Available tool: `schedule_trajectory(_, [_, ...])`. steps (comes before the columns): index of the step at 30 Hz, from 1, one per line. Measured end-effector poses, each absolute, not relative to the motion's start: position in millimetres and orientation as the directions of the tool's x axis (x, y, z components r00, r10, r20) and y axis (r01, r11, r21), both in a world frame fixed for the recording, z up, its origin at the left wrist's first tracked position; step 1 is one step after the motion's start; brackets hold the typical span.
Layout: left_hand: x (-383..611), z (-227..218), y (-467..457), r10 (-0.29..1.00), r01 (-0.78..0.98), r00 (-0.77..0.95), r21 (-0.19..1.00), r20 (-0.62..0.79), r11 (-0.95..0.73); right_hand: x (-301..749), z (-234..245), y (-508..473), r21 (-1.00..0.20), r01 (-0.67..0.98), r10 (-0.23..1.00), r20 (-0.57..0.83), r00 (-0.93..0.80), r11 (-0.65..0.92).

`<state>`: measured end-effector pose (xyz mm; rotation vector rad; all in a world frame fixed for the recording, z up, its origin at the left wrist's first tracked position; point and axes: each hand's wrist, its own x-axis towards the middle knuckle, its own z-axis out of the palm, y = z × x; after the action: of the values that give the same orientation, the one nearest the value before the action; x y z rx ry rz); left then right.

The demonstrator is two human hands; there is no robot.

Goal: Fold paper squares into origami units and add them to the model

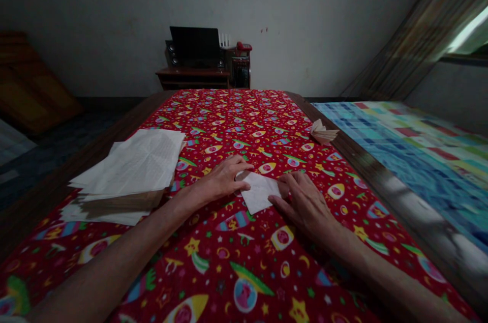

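A small folded sheet of white paper lies between my hands, over the red patterned cloth. At its left edge my left hand grips it, thumb below and fingers above. My right hand pinches the right edge in the same way, with the thumb on the paper's face. To the left rests a thick stack of paper sheets, loosely piled with creases on the top one. A folded paper piece with several fanned layers sits near the table's right edge.
The red cloth covers the table, whose dark wooden edge shows on the right. Beyond stand a monitor and a red telephone on furniture. A bed with a checked cover adjoins the right side.
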<state>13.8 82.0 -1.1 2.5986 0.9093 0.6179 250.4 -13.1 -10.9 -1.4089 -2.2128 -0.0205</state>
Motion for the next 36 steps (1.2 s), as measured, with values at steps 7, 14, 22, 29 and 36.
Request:
schedule_trajectory(7, [17.0, 6.2, 77.6, 0.705, 0.582, 0.671, 0.428, 0.228, -0.692, 250.0, -10.4, -13.1, -0.276, 0.859, 0.863, 0.404, -0.304, 0.432])
schedule_trajectory(14, [17.3, 12.7, 78.1, 0.746, 0.612, 0.638, 0.460, 0.193, -0.643, 250.2, -10.5, -7.1, -0.368, 0.853, 0.906, 0.347, -0.243, 0.370])
schedule_trajectory(22, [16.7, 8.5, 82.6, 0.786, 0.626, 0.587, 0.508, 0.191, -0.591, 247.2, -12.0, -3.7, -0.513, 0.798, 0.935, 0.314, -0.168, 0.316])
schedule_trajectory(29, [11.8, 4.0, 76.2, 0.771, 0.562, 0.582, 0.557, 0.259, -0.612, 249.9, -17.5, -4.6, -0.376, 0.795, 0.838, 0.468, -0.280, 0.476])
schedule_trajectory(36, [4.2, 2.6, 73.9, 0.660, 0.471, 0.668, 0.492, 0.344, -0.732, 248.7, -11.4, -4.5, -0.036, 0.832, 0.741, 0.479, -0.471, 0.553])
